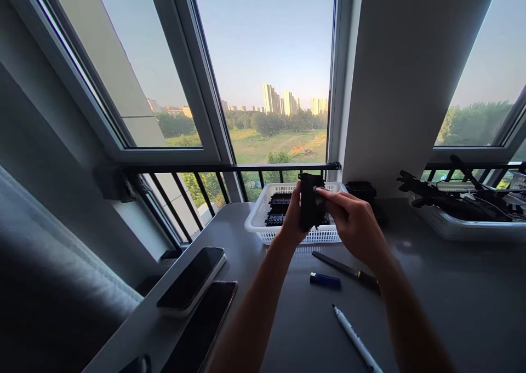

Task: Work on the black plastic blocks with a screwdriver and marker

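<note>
My left hand (292, 214) grips a dark, block-shaped black plastic part (311, 203) with small notches along its edges, held upright above the basket's front rim. At the part's right side, my right hand (355, 214) has its fingers drawn together, the fingertips touching the part's face. Whether something small sits between those fingertips is too dark to tell. Behind the hands stands a white plastic basket (258, 219) with several similar black parts (279, 200) inside. The held part and my hands hide some of its contents.
On the grey table (304, 329) lie a blue lighter (325, 280), a flat file (337, 264) with a dark handle, and a white marker (354, 336). Two phones (195, 277) rest at left. Another basket (456, 225) holds black parts and cables. Black railing (230, 168) runs behind.
</note>
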### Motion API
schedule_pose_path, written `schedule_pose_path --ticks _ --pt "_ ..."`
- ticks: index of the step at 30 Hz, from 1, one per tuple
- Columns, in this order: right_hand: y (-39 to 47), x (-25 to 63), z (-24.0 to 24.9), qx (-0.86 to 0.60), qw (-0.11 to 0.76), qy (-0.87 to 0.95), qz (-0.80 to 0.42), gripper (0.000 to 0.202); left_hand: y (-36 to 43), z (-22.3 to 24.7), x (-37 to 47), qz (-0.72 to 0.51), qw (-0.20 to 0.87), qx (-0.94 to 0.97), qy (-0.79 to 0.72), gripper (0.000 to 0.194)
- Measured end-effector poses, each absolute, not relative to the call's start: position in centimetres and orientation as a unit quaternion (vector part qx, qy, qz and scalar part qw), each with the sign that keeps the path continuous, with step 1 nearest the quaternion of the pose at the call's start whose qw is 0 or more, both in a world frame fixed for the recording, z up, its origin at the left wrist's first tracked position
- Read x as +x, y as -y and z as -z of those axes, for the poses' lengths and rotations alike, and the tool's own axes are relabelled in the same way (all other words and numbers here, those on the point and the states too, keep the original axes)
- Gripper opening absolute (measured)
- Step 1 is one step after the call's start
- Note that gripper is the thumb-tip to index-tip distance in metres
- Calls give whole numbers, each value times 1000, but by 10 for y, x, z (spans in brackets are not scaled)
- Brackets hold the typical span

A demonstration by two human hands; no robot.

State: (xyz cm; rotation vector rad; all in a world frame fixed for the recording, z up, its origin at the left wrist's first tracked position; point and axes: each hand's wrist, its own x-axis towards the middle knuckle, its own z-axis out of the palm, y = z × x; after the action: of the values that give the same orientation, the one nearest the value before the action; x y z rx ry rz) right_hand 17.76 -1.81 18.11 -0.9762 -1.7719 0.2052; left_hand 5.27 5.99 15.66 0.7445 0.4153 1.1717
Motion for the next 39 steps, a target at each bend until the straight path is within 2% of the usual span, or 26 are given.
schedule_pose_path --ticks 4,9,17,21,32,39 --pt "11 175 -178 -407 574 706 -86 34 -62 -152 51 -555 698 420 -170 40" --pt "8 179 -179 -423 587 683 -101 30 -61 -155 41 -624 615 440 -197 52" --pt "-10 187 -173 -448 630 607 -184 30 -45 -168 35 -647 541 462 -272 51" --pt "-11 191 -175 -410 666 585 -215 32 -46 -169 34 -644 518 484 -287 47" --pt "-11 188 -173 -471 624 596 -183 35 -42 -169 40 -644 481 503 -318 46" --pt "-13 192 -172 -455 625 602 -202 35 -49 -164 39 -641 469 521 -313 46"
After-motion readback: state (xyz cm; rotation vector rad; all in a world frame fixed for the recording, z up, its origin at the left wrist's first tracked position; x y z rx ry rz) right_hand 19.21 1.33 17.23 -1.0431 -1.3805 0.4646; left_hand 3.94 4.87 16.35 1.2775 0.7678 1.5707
